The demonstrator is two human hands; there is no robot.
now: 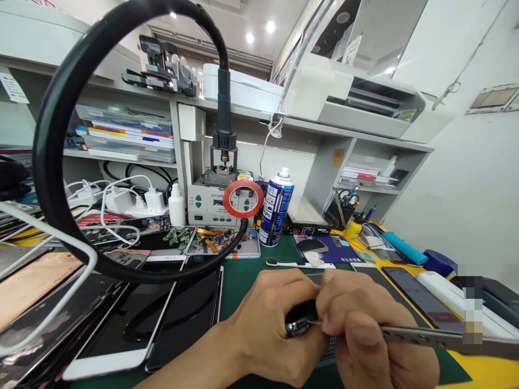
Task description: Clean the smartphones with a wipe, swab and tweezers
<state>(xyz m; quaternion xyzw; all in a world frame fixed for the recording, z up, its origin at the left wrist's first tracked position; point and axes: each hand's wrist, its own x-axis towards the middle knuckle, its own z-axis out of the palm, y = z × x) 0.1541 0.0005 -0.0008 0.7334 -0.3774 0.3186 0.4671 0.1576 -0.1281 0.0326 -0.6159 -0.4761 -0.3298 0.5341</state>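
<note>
My left hand point(279, 324) is closed around a small dark device with a shiny rounded metal rim point(299, 326); most of it is hidden by the fingers, so I cannot tell its exact kind. My right hand point(365, 329) presses close against it, fingers pinched on metal tweezers point(417, 336) with a row of holes along the handle. Their thin tip meets the device's rim. A perforated grey pad point(329, 351) shows partly beneath both hands. Just beyond them lies a white toothbrush point(300, 265) with dark bristles.
A thick black hose point(46, 146) loops over the left side, near a hot-air station point(211, 202). Phones and a black-screened tablet point(184, 319) lie at left. A blue spray can point(277, 208) stands behind a parts tray point(251, 246). Another phone point(419, 296) is at right.
</note>
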